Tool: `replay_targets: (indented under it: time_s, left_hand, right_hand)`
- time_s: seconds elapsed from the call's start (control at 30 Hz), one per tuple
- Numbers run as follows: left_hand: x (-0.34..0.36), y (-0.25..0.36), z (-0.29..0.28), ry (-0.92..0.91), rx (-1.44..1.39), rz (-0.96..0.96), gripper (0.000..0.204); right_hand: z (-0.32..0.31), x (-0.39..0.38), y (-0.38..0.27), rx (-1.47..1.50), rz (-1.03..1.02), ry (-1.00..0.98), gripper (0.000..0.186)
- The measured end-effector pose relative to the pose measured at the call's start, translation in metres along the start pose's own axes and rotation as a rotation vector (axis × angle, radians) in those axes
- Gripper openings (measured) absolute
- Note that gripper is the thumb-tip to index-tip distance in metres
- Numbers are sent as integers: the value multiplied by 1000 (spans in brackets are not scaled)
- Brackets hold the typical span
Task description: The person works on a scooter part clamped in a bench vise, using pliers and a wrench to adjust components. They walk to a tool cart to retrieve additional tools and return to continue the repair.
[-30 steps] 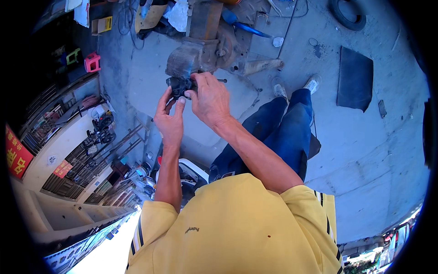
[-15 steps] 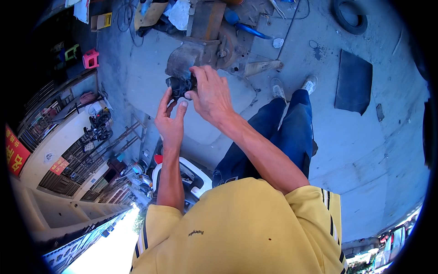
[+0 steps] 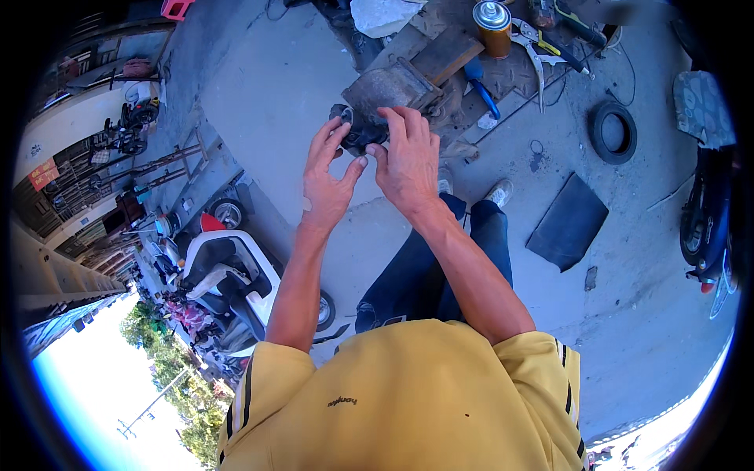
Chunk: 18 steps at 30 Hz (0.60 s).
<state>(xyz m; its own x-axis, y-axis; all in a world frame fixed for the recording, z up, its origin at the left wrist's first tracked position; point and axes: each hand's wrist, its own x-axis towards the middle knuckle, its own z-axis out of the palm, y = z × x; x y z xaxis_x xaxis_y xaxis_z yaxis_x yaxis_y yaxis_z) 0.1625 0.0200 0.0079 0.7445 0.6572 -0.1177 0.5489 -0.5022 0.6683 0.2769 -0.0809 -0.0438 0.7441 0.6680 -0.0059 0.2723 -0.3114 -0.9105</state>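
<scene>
A small black part [image 3: 361,135], dark and irregular with a round opening at its left end, is held up between my two hands. My left hand [image 3: 330,179] closes on its left end, with fingertips and thumb near the rounded opening. From the other side my right hand [image 3: 410,163] grips it, its fingers bent over the top and the thumb below. The fingers hide much of the part, so its exact kind cannot be made out. Just beyond it stands a worn metal vise-like block [image 3: 389,90] with a wooden-handled tool [image 3: 457,64] on it.
At the far side lie a spray can [image 3: 493,35], locking pliers [image 3: 536,59] and a blue-handled tool [image 3: 482,90]. A tire [image 3: 613,132] and a black mat [image 3: 569,222] are on the floor at right. A white scooter [image 3: 236,271] stands at left, a dark motorbike [image 3: 703,216] far right.
The view has swung, so the scooter and the tools at the far side show more fully. My hands still hold the black part, which has turned slightly between my fingers.
</scene>
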Motion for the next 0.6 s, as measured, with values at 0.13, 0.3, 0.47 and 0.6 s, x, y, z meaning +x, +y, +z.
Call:
replay_targets:
  time_s: [0.13,0.3,0.47,0.6]
  left_hand:
    - [-8,-11,3,98,-84,-22,64]
    - [-13,-42,14,170,-378,-130,77]
    - [-8,-70,14,81,-442,-151,81]
    - [-14,-93,9,11,-468,-173,81]
  right_hand:
    - [-10,0,-3,-49,-17,-91,63]
    - [-10,12,-12,-222,-79,-151,65]
    - [-15,13,-17,-288,-87,-148,63]
    - [-14,10,-24,-408,-78,-169,58]
